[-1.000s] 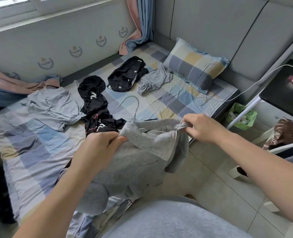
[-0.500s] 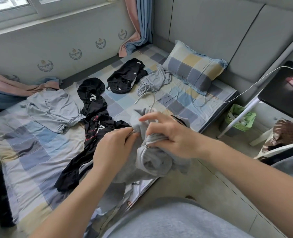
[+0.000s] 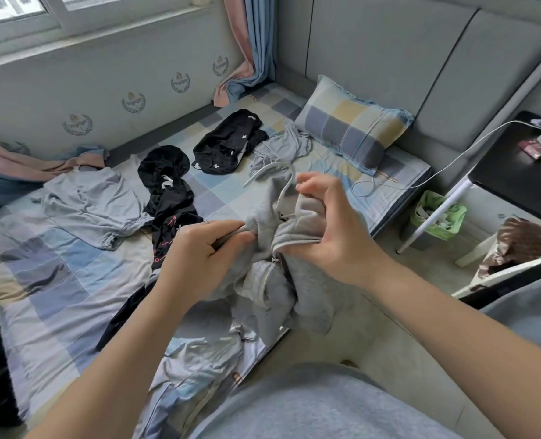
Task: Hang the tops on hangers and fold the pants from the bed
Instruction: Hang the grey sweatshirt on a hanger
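Note:
I hold a grey zip-up top [image 3: 281, 280] bunched over the bed's near edge. My left hand [image 3: 199, 251] pinches a fold of its fabric at the shoulder. My right hand [image 3: 329, 229] grips the collar part, thumb tucked under the cloth. A pale grey hanger hook [image 3: 272, 167] sticks up out of the top between my hands. On the bed lie a light grey top [image 3: 88, 201], a long black garment with pink print [image 3: 167, 198], a folded black garment [image 3: 228, 144] and a small grey garment [image 3: 281, 147].
The checked bedsheet [image 3: 57, 280] covers the bed, with a checked pillow [image 3: 351, 128] at its head. A white cable [image 3: 421, 182] runs from the bed to a black side table [image 3: 522, 172]. A green-lined bin [image 3: 437, 217] stands on the tiled floor.
My right hand came in from the top's far shoulder to the collar beside my left hand. The top went from spread wide to bunched, and the hanger hook now rises between my hands.

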